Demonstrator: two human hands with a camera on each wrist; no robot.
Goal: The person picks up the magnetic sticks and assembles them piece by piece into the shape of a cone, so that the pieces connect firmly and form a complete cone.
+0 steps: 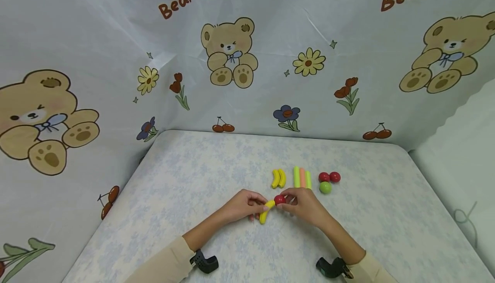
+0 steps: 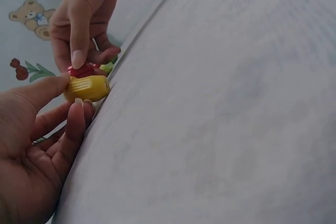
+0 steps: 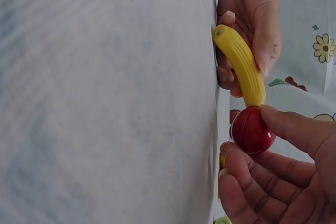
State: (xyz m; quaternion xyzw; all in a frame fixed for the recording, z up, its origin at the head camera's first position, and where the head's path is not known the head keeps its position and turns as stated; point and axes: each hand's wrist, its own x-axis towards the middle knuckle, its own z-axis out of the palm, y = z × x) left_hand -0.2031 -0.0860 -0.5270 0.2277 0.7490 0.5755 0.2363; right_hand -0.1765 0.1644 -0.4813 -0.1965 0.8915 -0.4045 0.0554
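Observation:
Near the middle of the table, my left hand [image 1: 240, 207] pinches a yellow toy banana [image 1: 264, 217] between thumb and fingers. My right hand [image 1: 307, 207] pinches a glossy red ball [image 1: 279, 199] with a seam round it. In the right wrist view one end of the banana [image 3: 242, 61] meets the red ball [image 3: 252, 132]; whether they are joined or only touching I cannot tell. The left wrist view shows the banana [image 2: 90, 87] end-on, with the ball [image 2: 81, 71] partly hidden behind it.
Beyond the hands lie two more toy bananas [image 1: 282, 178], several green and pink sticks [image 1: 302, 177], two red balls [image 1: 334, 177] and a green ball [image 1: 325, 187]. A bear-print cloth [image 1: 263, 106] hangs behind the pale blue-patterned table [image 1: 185, 162].

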